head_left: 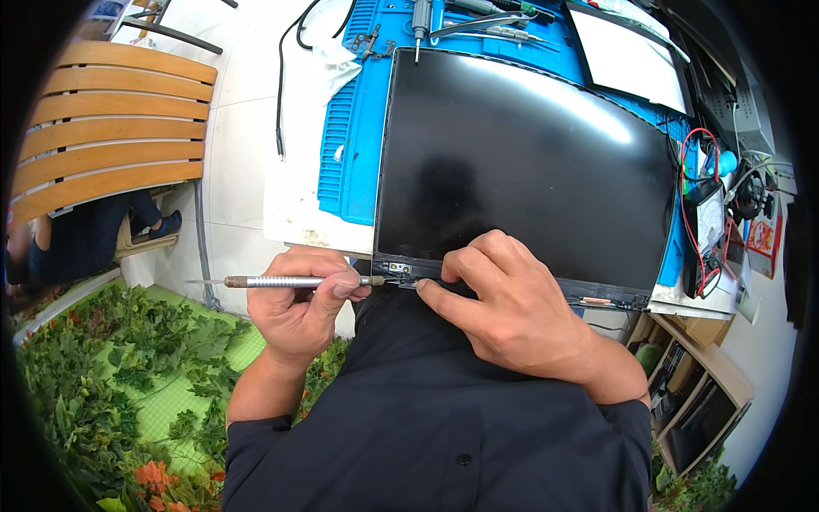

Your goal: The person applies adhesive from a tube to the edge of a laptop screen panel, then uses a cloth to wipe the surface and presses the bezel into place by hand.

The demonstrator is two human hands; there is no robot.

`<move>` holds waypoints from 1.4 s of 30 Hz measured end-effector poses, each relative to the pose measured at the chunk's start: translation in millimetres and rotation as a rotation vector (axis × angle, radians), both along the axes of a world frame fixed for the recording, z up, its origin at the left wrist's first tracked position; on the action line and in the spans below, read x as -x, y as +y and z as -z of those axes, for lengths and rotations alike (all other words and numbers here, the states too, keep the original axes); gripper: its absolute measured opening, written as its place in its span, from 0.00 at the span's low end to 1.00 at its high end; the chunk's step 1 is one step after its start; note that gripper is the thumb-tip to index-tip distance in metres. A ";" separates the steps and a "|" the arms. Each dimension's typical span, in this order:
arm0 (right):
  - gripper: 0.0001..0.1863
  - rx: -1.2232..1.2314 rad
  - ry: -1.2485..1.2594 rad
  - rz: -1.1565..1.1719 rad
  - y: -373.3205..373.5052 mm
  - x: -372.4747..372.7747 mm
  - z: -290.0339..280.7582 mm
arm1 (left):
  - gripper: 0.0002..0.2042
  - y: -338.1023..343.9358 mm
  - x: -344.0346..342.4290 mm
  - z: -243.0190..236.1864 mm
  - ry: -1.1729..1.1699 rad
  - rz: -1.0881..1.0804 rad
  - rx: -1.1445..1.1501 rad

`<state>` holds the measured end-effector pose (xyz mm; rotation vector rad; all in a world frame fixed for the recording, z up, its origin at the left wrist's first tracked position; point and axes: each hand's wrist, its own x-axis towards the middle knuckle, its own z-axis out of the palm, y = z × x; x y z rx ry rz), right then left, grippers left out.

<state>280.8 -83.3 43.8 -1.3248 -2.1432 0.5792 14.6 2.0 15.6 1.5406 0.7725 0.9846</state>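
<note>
A black laptop screen panel (529, 171) lies at an angle on the blue work mat, its lower edge against my dark shirt. My left hand (299, 299) grips a slim silver double-ended hand tool (290, 282) like a pen. One thin tip points out to the left, while the other touches near the panel's lower left corner, beside small brass-coloured fittings (398, 268). My right hand (512, 311) bends over that same edge, thumb and forefinger closed at a small dark part (405, 284). My fingers cover most of this part.
Blue mat (350, 162) shows left of the panel. A grey screwdriver (421, 21), tweezers (478, 24) and small dark hinges (368, 41) lie beyond it. At far right are a white-faced panel (631, 60) and red cables (685, 188). A slatted wooden bench (119, 111) stands left, a person beneath.
</note>
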 end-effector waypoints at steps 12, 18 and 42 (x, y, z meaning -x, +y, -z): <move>0.15 -0.041 0.058 0.132 -6.3 3.6 7.7 | 0.09 -1.1 -0.8 3.1 0.062 0.060 -0.067; 0.15 -0.011 0.063 0.142 -5.0 3.3 6.7 | 0.10 -4.2 -1.4 3.2 0.077 0.050 -0.040; 0.14 0.004 0.081 0.132 -3.4 1.3 5.7 | 0.11 -1.6 1.5 3.2 0.138 0.076 -0.070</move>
